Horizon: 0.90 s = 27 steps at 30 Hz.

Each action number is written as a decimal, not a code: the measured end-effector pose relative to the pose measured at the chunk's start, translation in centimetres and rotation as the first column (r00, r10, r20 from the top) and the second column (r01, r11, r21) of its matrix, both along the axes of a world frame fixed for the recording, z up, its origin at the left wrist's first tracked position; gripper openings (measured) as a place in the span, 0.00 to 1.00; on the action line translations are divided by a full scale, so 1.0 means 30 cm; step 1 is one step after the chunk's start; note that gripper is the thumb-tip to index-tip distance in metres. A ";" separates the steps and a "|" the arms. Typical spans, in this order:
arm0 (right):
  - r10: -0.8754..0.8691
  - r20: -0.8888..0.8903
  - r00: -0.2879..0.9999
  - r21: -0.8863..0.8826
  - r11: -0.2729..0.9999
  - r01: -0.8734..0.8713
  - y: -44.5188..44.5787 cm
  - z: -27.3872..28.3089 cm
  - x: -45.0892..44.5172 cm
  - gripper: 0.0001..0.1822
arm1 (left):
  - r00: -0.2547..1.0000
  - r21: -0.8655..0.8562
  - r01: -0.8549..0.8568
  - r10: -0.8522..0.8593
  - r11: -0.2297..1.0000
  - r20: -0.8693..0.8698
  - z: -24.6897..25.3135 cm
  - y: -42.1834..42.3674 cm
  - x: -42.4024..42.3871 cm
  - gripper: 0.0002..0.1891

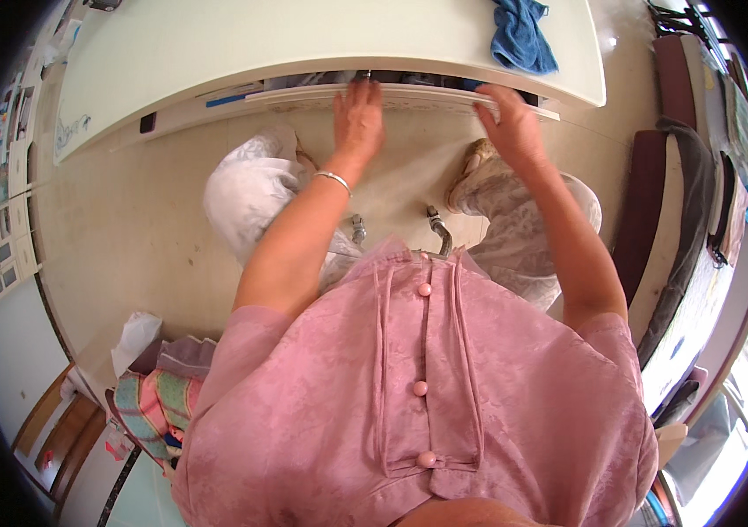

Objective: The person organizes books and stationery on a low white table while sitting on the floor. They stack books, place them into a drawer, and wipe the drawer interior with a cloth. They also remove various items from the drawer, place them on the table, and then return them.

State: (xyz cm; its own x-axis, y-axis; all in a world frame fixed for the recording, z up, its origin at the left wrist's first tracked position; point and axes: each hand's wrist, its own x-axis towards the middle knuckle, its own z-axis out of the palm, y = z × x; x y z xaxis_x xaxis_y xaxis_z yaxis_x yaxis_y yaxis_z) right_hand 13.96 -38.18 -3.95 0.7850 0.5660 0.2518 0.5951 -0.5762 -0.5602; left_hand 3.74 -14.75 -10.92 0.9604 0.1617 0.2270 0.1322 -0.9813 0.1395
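Note:
A shallow drawer point(413, 91) stands partly pulled out beneath the white tabletop point(321, 33). My left hand point(359, 125) is at the middle of its front, palm down, with the fingertips at the top edge. Farther right, my right hand point(512, 122) has its fingers over the drawer's top edge and its thumb apart below them. Both hands are slightly blurred, and I see nothing held in either. Inside the narrow gap are dark and pale items, mostly hidden by the tabletop.
A blue cloth point(524, 36) lies at the table's right end. On the left, a dark phone-like object point(148, 123) is by the table front, near a blue strip point(226, 100). Cushioned seating point(641, 191) lines the right side. Colourful fabric point(157, 402) is piled behind at left.

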 end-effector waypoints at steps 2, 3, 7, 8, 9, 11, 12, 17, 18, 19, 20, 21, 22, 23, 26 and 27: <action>0.058 0.075 0.995 -0.172 0.984 -0.045 -0.004 -0.081 -0.020 0.18 | 0.998 0.041 -0.027 0.029 0.999 -0.054 0.008 0.052 0.011 0.23; 0.063 0.123 0.990 -0.267 0.963 -0.028 0.010 -0.111 -0.017 0.19 | 0.995 0.063 -0.044 0.049 0.997 -0.084 0.007 0.081 0.011 0.23; 0.088 0.088 0.992 -0.463 0.886 -0.037 0.031 -0.185 0.039 0.22 | 0.942 0.128 -0.052 0.091 0.990 -0.324 -0.003 0.180 0.058 0.26; 0.069 0.047 0.996 -0.519 0.854 -0.035 0.036 -0.197 0.054 0.22 | 0.940 0.170 -0.045 0.100 0.984 -0.327 -0.007 0.200 0.068 0.23; 0.048 0.006 0.999 -0.570 0.821 -0.036 0.046 -0.206 0.068 0.21 | 0.922 0.135 -0.037 0.086 0.990 -0.378 -0.002 0.216 0.077 0.21; 0.025 -0.039 0.999 -0.643 0.765 -0.045 0.056 -0.237 0.101 0.18 | 0.879 0.062 -0.027 0.054 0.998 -0.473 0.008 0.251 0.097 0.18; 0.029 -0.048 0.998 -0.664 0.746 -0.053 0.063 -0.248 0.111 0.17 | 0.920 0.055 0.059 -0.033 0.997 -0.391 0.021 0.266 0.092 0.13; 0.064 -0.164 0.984 -0.676 0.720 -0.159 0.072 -0.256 0.162 0.12 | 0.858 -0.151 -0.036 -0.047 0.988 -0.511 0.026 0.289 0.095 0.10; 0.071 -0.146 0.987 -0.675 0.722 -0.152 0.063 -0.258 0.157 0.11 | 0.864 -0.205 -0.069 -0.044 0.976 -0.502 0.029 0.286 0.094 0.10; 0.080 -0.119 0.990 -0.650 0.747 -0.139 0.054 -0.268 0.151 0.10 | 0.871 -0.158 -0.011 -0.068 0.987 -0.486 0.032 0.284 0.088 0.10; 0.088 -0.092 0.992 -0.623 0.772 -0.126 0.045 -0.283 0.143 0.09 | 0.877 -0.109 0.048 -0.094 0.993 -0.471 0.037 0.282 0.080 0.10; 0.094 -0.062 0.994 -0.595 0.795 -0.113 0.040 -0.284 0.133 0.07 | 0.881 -0.058 0.106 -0.121 0.993 -0.457 0.046 0.277 0.071 0.09; 0.108 -0.059 0.992 -0.601 0.790 -0.122 0.033 -0.284 0.122 0.07 | 0.887 -0.051 0.118 -0.129 0.992 -0.444 0.043 0.275 0.060 0.09; 0.122 -0.055 0.991 -0.607 0.784 -0.130 0.026 -0.284 0.109 0.07 | 0.891 -0.044 0.131 -0.137 0.990 -0.432 0.034 0.273 0.047 0.09; 0.142 -0.030 0.989 -0.626 0.769 -0.130 0.016 -0.279 0.069 0.06 | 0.910 -0.030 0.162 -0.161 0.986 -0.383 0.019 0.272 0.006 0.08; 0.145 -0.019 0.989 -0.633 0.764 -0.124 0.012 -0.277 0.056 0.06 | 0.916 -0.027 0.171 -0.169 0.985 -0.363 0.016 0.269 -0.007 0.07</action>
State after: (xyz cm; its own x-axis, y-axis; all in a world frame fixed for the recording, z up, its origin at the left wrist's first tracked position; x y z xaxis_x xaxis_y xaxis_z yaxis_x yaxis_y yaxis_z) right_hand 15.63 -37.83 -12.26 0.6867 0.7048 -0.1782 0.7037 -0.7059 -0.0802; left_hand 3.54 -6.69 -10.46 0.9898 -0.0116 -0.1418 0.0039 -0.9941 0.1085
